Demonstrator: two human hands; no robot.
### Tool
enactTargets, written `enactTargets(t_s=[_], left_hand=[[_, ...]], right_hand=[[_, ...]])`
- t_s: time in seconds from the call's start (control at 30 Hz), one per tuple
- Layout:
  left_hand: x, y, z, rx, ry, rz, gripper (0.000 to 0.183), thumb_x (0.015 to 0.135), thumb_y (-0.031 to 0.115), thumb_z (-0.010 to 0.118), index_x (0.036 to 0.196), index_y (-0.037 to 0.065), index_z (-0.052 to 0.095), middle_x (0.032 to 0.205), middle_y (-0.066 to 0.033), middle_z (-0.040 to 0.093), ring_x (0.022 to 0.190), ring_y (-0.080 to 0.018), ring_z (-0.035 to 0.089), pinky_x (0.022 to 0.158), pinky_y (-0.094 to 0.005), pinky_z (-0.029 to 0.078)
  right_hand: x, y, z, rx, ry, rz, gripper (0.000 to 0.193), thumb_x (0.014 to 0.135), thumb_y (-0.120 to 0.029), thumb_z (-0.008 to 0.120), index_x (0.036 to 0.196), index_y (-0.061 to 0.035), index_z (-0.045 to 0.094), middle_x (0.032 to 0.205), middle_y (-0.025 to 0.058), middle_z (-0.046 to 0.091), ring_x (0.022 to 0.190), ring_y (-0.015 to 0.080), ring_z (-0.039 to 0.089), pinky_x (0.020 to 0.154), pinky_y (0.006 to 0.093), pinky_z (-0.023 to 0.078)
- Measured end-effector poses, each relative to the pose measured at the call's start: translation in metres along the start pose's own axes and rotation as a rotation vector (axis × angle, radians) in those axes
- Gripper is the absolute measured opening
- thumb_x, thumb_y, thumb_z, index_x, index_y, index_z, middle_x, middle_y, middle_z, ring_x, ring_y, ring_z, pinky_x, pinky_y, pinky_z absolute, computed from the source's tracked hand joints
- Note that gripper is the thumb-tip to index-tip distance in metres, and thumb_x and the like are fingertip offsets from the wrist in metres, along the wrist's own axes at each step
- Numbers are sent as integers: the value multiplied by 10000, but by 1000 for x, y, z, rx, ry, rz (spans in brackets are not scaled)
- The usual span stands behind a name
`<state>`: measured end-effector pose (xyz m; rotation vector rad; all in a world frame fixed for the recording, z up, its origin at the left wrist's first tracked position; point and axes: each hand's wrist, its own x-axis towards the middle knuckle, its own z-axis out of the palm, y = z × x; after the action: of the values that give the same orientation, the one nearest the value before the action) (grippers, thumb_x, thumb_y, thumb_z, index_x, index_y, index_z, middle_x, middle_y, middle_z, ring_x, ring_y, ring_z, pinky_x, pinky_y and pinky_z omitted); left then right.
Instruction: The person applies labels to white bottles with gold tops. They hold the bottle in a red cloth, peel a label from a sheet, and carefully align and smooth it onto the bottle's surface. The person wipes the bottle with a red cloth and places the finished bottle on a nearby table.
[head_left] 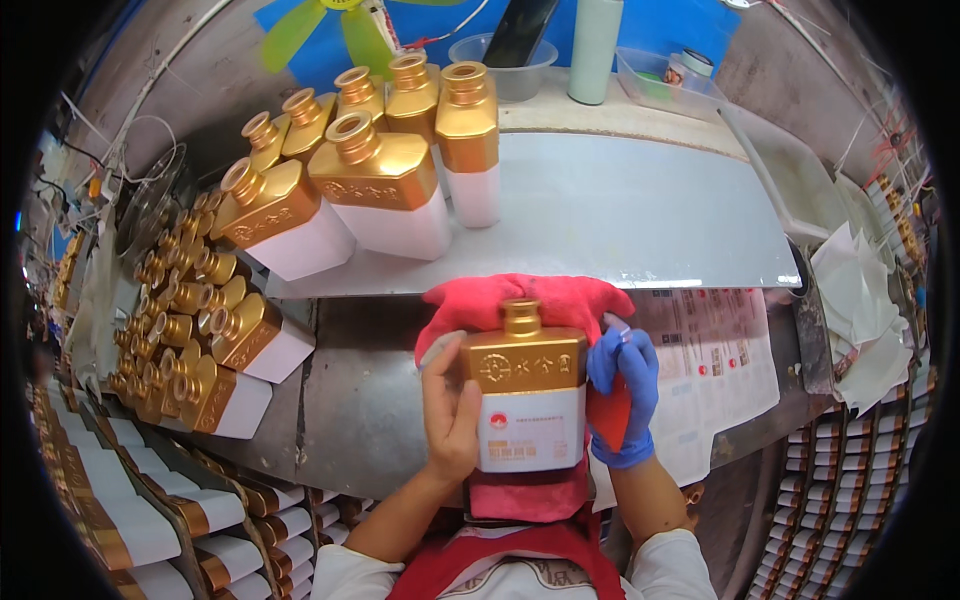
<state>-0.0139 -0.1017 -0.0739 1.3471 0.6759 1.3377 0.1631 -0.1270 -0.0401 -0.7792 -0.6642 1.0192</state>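
Observation:
A white, flat-sided bottle (530, 415) with an embossed gold shoulder and neck stands upright before me, with a red emblem and gold print on its front. My left hand (452, 405), bare with something pale on a fingertip, grips its left side. On the other side, my right hand (625, 385) wears a blue glove and has its fingers curled around a flat orange-red piece (608, 415). Those gloved fingers are close to the bottle's right edge; whether they touch it, I cannot tell. Behind and below the bottle lies a pink-red cloth pad (590, 293).
Several gold-and-white bottles (390, 215) stand on a grey board (630, 200) beyond the pad. More are massed at left (225, 400). A printed sheet (725, 370) lies right, near white papers (855, 285). A green bottle (596, 50), plastic tubs and a fan are at the back.

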Motion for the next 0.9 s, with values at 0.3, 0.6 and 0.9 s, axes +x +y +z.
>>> enactTargets(t_s=[0.3,0.6,0.9], left_hand=[[3,-12,-6,-20,21,22,476,955,54,425,1402,-4,271,1356,-133,390,1251,-201,389,1067,-349,293],[2,6,-19,388,64,47,450,922,135,539,1336,-13,445,1263,-142,462,1153,-250,445,986,-336,359],[83,65,-8,342,-420,2,332,915,336,555,937,27,674,1053,-118,549,1019,-258,422,921,-364,310]], right_hand=[[7,-3,-4,35,-31,108,18,837,-19,605,828,-12,619,789,27,582,586,73,473,606,192,393],[31,-83,-12,-1084,-355,280,98,804,-140,712,837,-49,697,727,19,640,631,82,586,581,235,467],[58,-96,65,-1303,-810,-11,135,792,-219,649,812,-91,685,732,80,635,633,236,623,613,310,493]])
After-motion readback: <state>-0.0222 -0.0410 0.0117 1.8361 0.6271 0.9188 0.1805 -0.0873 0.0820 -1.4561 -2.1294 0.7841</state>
